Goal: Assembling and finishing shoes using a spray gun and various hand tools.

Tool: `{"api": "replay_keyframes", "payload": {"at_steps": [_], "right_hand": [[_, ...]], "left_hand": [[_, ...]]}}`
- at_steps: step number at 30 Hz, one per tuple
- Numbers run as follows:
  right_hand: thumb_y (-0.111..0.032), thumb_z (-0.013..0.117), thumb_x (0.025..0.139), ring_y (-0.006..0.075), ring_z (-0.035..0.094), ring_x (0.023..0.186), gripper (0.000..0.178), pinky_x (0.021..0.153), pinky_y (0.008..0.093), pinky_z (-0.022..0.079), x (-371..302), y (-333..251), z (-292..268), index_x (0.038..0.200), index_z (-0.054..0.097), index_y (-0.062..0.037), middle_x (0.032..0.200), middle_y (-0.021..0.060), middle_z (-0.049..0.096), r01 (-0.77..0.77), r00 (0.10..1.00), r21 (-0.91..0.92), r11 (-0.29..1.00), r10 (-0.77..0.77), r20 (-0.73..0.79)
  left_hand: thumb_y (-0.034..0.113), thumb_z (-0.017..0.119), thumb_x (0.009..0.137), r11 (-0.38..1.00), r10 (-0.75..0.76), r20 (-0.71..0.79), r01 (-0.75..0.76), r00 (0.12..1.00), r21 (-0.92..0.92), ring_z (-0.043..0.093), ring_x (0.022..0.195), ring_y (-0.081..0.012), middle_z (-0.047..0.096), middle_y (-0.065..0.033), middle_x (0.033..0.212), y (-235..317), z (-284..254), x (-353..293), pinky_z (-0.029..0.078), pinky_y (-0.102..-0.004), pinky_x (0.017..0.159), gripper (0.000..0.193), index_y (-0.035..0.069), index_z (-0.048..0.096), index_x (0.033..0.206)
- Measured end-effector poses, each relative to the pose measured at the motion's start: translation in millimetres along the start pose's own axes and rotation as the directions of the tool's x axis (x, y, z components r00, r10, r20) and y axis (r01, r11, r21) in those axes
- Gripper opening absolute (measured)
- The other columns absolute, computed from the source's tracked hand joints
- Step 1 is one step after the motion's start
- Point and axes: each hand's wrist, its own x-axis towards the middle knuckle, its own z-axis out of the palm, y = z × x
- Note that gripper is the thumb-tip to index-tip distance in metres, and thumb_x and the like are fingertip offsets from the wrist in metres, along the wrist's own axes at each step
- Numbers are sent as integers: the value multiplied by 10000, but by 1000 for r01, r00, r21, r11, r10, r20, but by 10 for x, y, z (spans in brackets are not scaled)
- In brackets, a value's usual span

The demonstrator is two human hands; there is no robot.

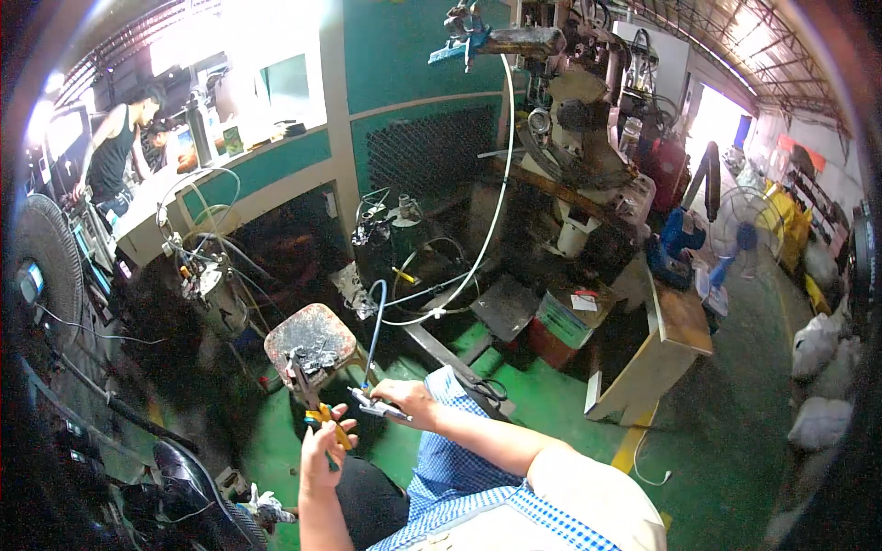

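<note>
My left hand (321, 448) is closed around a pair of pliers (325, 419) with yellow handles, their dark jaws pointing up toward a stool. In my right hand (412, 401) is a silver, pen-like air tool (377, 406), held roughly level just right of the pliers. A grey-blue hose (378, 317) rises from the tool's left end. Beyond both hands stands the stool (335, 326), its worn top smeared with black and holding small dark pieces too unclear to name. The pliers' tips overlap the stool's near edge in view; whether they touch it I cannot tell.
A large greasy machine (574, 119) fills the back right, with a white hose (508, 165) curving down from it. A wooden desk (657, 344) stands at right. Fans (50, 262) flank the space. At far left, a person (118, 147) leans over a bench.
</note>
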Motion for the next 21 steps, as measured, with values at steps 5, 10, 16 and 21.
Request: {"api": "replay_keyframes", "payload": {"at_steps": [5,10,16,21], "right_hand": [[-139,583,810,319,632,810,200,661,411,514,177,-160,109,989,537,-60,887,139,576,-121,989,-102,987,112,-97],[-105,673,676,321,599,898,382,747,395,503,199,-213,189,1031,549,-36,1009,122,571,-13,984,-162,987,42,175],[-132,697,640,308,598,950,463,807,396,487,-77,-285,113,1077,568,-47,1053,103,606,173,981,-168,971,-185,-61],[-166,681,785,322,616,954,388,823,393,497,-179,-511,-232,1123,562,-17,1025,156,620,-84,980,204,975,118,-162]], "left_hand": [[216,540,949,962,-102,231,156,968,-226,443,1276,-322,475,-105,1354,-398,-37,3,456,-591,947,306,78,514,1221],[323,451,988,946,-66,285,151,956,-288,528,1188,-261,569,-73,1261,-421,-79,41,468,-534,938,339,99,530,1230],[318,452,995,936,-159,180,206,971,-286,583,1085,-201,623,-24,1159,-458,5,120,515,-463,865,256,139,603,1098],[198,584,944,992,-40,-112,52,993,115,580,1062,-158,611,-61,1156,-599,-25,195,505,-329,836,276,25,592,1159]]}}
